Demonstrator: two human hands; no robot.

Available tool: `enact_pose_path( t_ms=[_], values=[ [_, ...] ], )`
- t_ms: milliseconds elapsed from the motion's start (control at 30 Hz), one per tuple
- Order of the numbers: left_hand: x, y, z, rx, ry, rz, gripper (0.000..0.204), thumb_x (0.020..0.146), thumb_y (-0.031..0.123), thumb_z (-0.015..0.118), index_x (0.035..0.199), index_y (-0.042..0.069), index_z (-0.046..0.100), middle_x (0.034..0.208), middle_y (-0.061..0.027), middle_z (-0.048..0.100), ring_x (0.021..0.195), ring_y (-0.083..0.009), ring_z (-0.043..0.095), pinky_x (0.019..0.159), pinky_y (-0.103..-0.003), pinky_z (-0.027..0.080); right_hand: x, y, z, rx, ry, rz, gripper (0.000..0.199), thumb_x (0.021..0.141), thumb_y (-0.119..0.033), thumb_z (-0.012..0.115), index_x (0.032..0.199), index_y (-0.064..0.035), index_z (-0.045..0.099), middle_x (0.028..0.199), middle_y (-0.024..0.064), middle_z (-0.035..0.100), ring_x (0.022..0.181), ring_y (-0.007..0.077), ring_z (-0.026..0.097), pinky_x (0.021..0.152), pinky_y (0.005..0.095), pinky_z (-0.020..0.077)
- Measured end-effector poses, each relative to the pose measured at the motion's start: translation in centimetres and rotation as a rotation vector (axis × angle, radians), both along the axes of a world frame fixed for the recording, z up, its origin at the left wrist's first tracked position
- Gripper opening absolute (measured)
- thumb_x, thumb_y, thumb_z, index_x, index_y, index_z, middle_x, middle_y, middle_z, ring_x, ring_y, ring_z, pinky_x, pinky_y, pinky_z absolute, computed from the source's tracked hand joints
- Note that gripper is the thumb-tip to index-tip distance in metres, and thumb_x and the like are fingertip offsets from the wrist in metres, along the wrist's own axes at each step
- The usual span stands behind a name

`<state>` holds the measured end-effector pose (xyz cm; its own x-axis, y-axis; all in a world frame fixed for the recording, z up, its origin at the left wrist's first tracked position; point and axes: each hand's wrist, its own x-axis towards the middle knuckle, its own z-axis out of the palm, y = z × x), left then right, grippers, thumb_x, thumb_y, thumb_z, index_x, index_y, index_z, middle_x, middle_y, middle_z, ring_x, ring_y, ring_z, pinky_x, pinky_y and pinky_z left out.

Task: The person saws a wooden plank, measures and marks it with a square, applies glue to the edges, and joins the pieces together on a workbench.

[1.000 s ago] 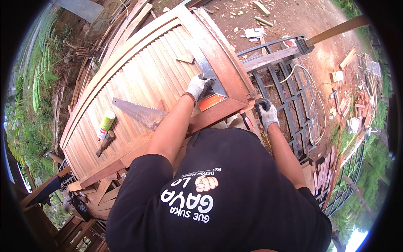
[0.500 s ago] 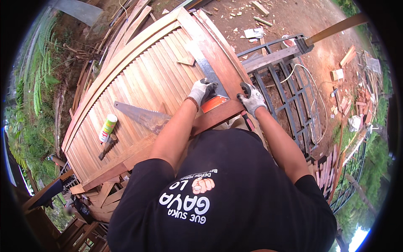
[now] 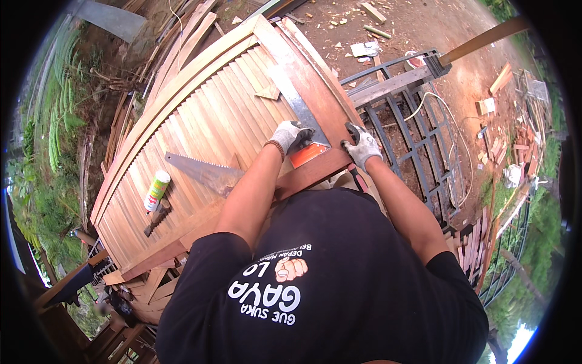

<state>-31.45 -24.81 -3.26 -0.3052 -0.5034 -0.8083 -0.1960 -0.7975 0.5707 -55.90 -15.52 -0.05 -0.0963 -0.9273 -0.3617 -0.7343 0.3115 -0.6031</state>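
Observation:
A large slatted wooden panel (image 3: 206,115) with a reddish frame lies in front of me. A steel square with an orange handle (image 3: 308,155) rests on its near right corner, the blade (image 3: 298,107) running away along the side rail. My left hand (image 3: 291,136), in a white glove with dark fingertips, is closed on the square near where blade and handle meet. My right hand (image 3: 365,147), gloved the same way, grips the outer edge of the wooden frame (image 3: 332,159) at that corner; its fingers curl over it and the thumb lies against it.
On the slats lie a handsaw (image 3: 203,173), a white and green bottle (image 3: 157,191), a small dark tool (image 3: 157,221) and a pointed wood offcut (image 3: 268,91). A dark metal grille (image 3: 418,142) stands to the right. Wood scraps and a pale cable (image 3: 462,142) litter the dirt.
My left hand shifts very slightly on the square, its fingers now more bunched. My right hand stays at the frame edge. The square and panel stay almost where they were.

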Motion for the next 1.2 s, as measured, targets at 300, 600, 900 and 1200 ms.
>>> enact_pose_path(
  t_ms=[300,600,900,1200],
  values=[
    [0.4,0.4,0.7,0.026,0.069,-0.009,0.017,0.094,0.005,0.071,0.110,0.000,0.070,0.088,-0.0056,0.072,0.068,-0.0147,0.065,0.060,-0.028,0.054,0.0,0.0,-0.3,-0.011,-0.006,-0.003,0.061,0.084,-0.021,0.075,0.141,-0.0079,0.058,0.136,0.0186,0.062,0.124,0.0339,0.061,0.106,0.0402,0.0485],
    [0.4,0.8,1.0,0.029,0.070,0.035,0.017,0.094,0.006,0.072,0.109,-0.002,0.067,0.091,-0.0082,0.072,0.070,-0.0180,0.067,0.062,-0.032,0.057,-1.1,-0.6,-1.4,0.053,-0.112,-0.013,0.048,0.091,-0.021,0.063,0.138,-0.0120,0.061,0.136,0.0163,0.063,0.124,0.0341,0.060,0.107,0.0402,0.0475],
    [0.3,0.4,1.0,0.037,0.065,0.003,0.020,0.095,0.004,0.070,0.114,-0.001,0.068,0.092,-0.0085,0.072,0.072,-0.0174,0.068,0.064,-0.031,0.058,-3.9,-1.6,-4.2,0.111,-0.372,-0.012,0.043,0.090,-0.023,0.060,0.131,-0.0159,0.070,0.116,0.0119,0.074,0.104,0.0282,0.069,0.094,0.0352,0.0526],
    [0.3,0.4,1.5,0.046,0.063,0.013,0.019,0.095,0.006,0.071,0.112,-0.002,0.068,0.092,-0.0081,0.071,0.073,-0.0168,0.068,0.063,-0.029,0.058,-3.4,-1.6,-4.5,0.125,-0.315,-0.013,0.047,0.088,-0.021,0.057,0.133,-0.0168,0.068,0.135,0.0122,0.067,0.125,0.0297,0.062,0.107,0.0357,0.0479]
  ],
)
